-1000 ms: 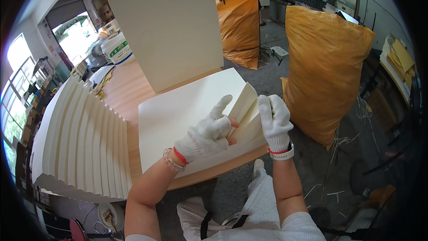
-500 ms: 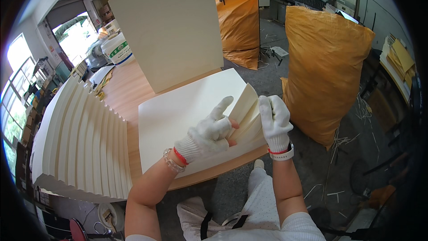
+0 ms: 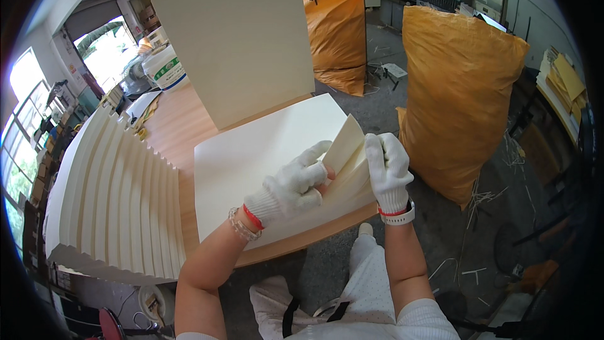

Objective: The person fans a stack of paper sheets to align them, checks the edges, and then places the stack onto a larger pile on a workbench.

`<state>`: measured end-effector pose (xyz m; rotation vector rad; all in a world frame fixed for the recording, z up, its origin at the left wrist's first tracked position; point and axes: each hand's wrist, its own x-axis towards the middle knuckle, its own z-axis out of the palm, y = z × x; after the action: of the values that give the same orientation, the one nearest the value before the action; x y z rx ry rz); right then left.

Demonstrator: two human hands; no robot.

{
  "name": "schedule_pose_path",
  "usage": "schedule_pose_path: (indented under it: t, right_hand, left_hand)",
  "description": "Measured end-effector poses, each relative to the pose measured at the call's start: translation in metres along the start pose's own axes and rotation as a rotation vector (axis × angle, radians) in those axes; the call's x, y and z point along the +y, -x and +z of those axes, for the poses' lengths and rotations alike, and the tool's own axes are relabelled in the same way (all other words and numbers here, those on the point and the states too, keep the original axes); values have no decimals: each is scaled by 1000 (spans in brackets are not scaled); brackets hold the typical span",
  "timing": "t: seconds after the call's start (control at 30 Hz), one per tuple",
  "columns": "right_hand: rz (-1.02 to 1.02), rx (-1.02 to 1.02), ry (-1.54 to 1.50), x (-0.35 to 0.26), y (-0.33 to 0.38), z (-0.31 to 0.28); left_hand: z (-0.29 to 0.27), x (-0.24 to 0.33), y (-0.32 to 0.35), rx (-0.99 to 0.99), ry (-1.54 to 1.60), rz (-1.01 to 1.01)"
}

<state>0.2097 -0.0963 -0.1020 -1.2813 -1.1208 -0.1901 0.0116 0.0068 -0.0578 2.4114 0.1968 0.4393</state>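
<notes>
A stack of large cream paper sheets (image 3: 251, 151) lies at the table's front edge, its right-hand corner bent up into a curled flap (image 3: 345, 145). My right hand (image 3: 387, 169), in a white knitted glove, is closed on the outer edge of the lifted sheets. From the left, my left hand (image 3: 294, 181) reaches over the stack in a similar glove with bare fingertips. Its fingers are drawn together at the inner edge of the flap, gripping the top sheet there. How many sheets each hand holds is hidden.
A tall upright board (image 3: 236, 44) stands behind the stack. Staggered bundles of cream paper (image 3: 119, 201) fan out at the left. A white tub (image 3: 165, 68) sits on the wooden table (image 3: 165, 116). Orange sacks (image 3: 459, 101) stand on the scrap-strewn floor; people are far back.
My left hand's outstretched finger has bent in, and its fingers have closed at the flap's edge. The flap is slightly flatter. My right hand stays nearly in place.
</notes>
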Motion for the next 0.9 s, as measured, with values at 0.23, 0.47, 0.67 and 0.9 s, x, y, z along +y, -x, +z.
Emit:
schedule_pose_path:
  t: [0.23,0.47,0.67,0.9]
  right_hand:
    - [25,-3,22,0,0,2]
    - [-148,72,-5,-1,2,3]
    - [-29,-8,-8,5,3,0]
    - [74,43,-63,3,8,-1]
  left_hand:
    - [8,0,0,132,-28,-4]
    - [6,1,0,118,62,-54]
    - [2,7,-1,73,74,-145]
    - [2,11,2,73,-33,-64]
